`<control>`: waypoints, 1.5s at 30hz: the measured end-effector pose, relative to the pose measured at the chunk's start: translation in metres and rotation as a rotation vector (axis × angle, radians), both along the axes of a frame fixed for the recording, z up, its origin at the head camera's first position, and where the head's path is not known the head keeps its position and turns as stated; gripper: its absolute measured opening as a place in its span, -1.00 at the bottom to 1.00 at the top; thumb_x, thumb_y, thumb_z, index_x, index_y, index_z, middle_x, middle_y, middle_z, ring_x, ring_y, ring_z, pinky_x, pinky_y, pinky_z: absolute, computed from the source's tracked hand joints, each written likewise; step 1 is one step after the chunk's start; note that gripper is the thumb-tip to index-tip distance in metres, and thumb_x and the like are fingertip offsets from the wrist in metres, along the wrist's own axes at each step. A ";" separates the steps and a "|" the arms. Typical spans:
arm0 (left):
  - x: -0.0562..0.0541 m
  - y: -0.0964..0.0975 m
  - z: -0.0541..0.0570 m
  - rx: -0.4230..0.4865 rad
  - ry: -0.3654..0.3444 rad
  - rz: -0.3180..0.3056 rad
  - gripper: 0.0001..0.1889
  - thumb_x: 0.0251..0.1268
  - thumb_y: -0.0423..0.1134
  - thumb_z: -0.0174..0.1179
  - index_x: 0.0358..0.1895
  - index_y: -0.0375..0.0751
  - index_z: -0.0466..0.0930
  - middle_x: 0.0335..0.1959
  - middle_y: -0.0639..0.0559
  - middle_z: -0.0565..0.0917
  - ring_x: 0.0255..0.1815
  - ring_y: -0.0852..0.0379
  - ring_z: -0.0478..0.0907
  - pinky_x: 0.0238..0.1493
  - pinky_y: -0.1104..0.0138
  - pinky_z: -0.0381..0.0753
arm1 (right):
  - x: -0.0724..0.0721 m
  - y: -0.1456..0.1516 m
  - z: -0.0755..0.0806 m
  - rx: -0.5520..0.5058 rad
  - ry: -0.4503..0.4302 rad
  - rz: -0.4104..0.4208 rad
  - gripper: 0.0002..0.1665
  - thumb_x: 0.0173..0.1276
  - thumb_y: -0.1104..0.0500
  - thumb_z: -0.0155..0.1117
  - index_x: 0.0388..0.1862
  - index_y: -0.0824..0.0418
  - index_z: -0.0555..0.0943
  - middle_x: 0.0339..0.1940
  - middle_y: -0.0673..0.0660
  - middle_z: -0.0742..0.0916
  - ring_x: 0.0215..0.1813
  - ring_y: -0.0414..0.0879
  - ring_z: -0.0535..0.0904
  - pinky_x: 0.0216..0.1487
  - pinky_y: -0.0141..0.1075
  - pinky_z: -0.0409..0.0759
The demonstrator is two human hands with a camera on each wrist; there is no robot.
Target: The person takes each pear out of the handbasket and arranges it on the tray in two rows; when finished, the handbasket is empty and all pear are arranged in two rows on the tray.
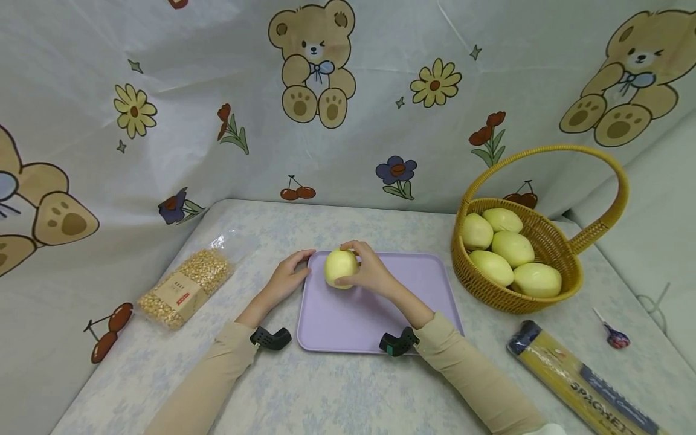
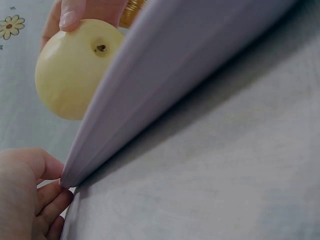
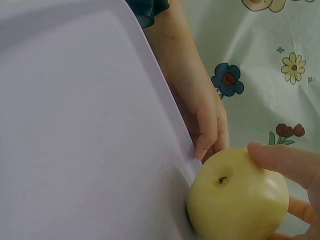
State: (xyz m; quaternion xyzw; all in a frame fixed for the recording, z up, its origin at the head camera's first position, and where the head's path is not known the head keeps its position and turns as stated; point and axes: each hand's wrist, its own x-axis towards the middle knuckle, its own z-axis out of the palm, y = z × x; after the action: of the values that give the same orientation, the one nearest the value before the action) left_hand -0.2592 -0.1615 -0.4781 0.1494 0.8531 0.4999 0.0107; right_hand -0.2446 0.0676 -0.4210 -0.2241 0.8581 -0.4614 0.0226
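The right hand (image 1: 371,270), partly closed, grips the apple (image 1: 340,269) over the far-left corner of the tray (image 1: 380,320) — resting or lifted, I cannot tell. The left hand (image 1: 288,279) pinches that corner — tilting it, or a loosened grip, could set the apple rolling.

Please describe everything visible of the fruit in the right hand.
The fruit is pale yellow, round, smooth and glossy, with a dark spot in a dimple; its visible skin looks uncut. The right hand grips it near the far left corner of the tray. Whether it touches the tray is unclear.
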 end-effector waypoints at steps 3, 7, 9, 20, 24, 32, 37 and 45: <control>-0.001 -0.001 -0.002 0.000 -0.011 -0.006 -0.52 0.36 -0.36 0.03 0.35 -0.21 0.33 0.34 -0.17 0.42 0.41 -0.09 0.31 0.45 0.00 0.24 | -0.001 -0.001 0.000 -0.004 -0.007 -0.002 -0.23 -0.04 0.16 0.55 0.16 0.28 0.44 0.16 0.31 0.50 0.20 0.23 0.46 0.19 0.07 0.53; 0.000 -0.001 -0.001 0.002 -0.037 -0.014 -0.51 0.37 -0.34 -0.01 0.37 -0.19 0.31 0.37 -0.14 0.39 0.44 -0.06 0.26 0.47 0.01 0.21 | -0.002 -0.001 0.001 -0.001 -0.036 -0.003 -0.21 -0.03 0.20 0.54 0.20 0.31 0.42 0.20 0.32 0.48 0.24 0.19 0.43 0.26 0.06 0.48; 0.000 -0.001 0.000 0.006 -0.050 -0.013 -0.51 0.38 -0.32 -0.02 0.37 -0.18 0.30 0.38 -0.12 0.37 0.46 -0.05 0.24 0.48 0.02 0.20 | -0.001 -0.001 0.002 0.004 -0.043 -0.001 -0.20 -0.03 0.21 0.55 0.21 0.31 0.41 0.22 0.31 0.48 0.25 0.18 0.43 0.27 0.05 0.48; 0.000 -0.001 -0.002 -0.012 -0.045 -0.005 -0.51 0.38 -0.32 -0.02 0.37 -0.18 0.30 0.39 -0.12 0.37 0.47 -0.05 0.22 0.49 0.02 0.18 | -0.001 0.000 0.003 -0.011 -0.065 0.001 -0.20 0.00 0.22 0.53 0.24 0.29 0.40 0.24 0.30 0.46 0.25 0.18 0.43 0.27 0.06 0.47; -0.001 -0.001 -0.002 -0.005 -0.046 -0.009 -0.51 0.39 -0.32 -0.01 0.37 -0.18 0.30 0.39 -0.12 0.37 0.47 -0.06 0.23 0.48 0.01 0.18 | -0.001 0.000 0.003 -0.011 -0.073 0.001 -0.20 0.00 0.22 0.53 0.24 0.28 0.40 0.24 0.30 0.46 0.25 0.17 0.43 0.26 0.05 0.48; -0.001 -0.001 -0.003 -0.021 -0.042 0.001 -0.51 0.38 -0.31 -0.01 0.37 -0.16 0.31 0.38 -0.11 0.38 0.46 -0.04 0.24 0.49 0.02 0.19 | -0.002 0.002 0.005 -0.029 -0.079 0.005 -0.20 0.03 0.20 0.50 0.27 0.27 0.38 0.25 0.28 0.45 0.26 0.16 0.42 0.26 0.02 0.50; -0.001 0.001 -0.002 -0.024 -0.044 -0.003 -0.52 0.39 -0.31 -0.01 0.37 -0.17 0.30 0.38 -0.11 0.38 0.46 -0.04 0.24 0.48 0.03 0.20 | -0.001 0.008 0.009 -0.037 -0.075 0.002 -0.22 0.09 0.19 0.46 0.29 0.28 0.37 0.29 0.28 0.44 0.32 0.21 0.37 0.31 0.06 0.44; 0.000 -0.001 -0.002 -0.042 -0.038 0.000 -0.52 0.41 -0.26 0.00 0.38 -0.13 0.30 0.38 -0.09 0.38 0.46 -0.03 0.24 0.48 0.02 0.20 | -0.001 0.022 0.020 -0.048 -0.062 -0.022 -0.27 0.16 0.19 0.40 0.30 0.27 0.35 0.33 0.25 0.43 0.37 0.24 0.33 0.34 0.09 0.39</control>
State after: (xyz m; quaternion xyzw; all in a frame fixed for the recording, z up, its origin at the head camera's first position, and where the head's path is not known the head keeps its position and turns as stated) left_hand -0.2596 -0.1626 -0.4799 0.1398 0.8629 0.4846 0.0301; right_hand -0.2453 0.0898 -0.4011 -0.2009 0.8481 -0.4887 0.0389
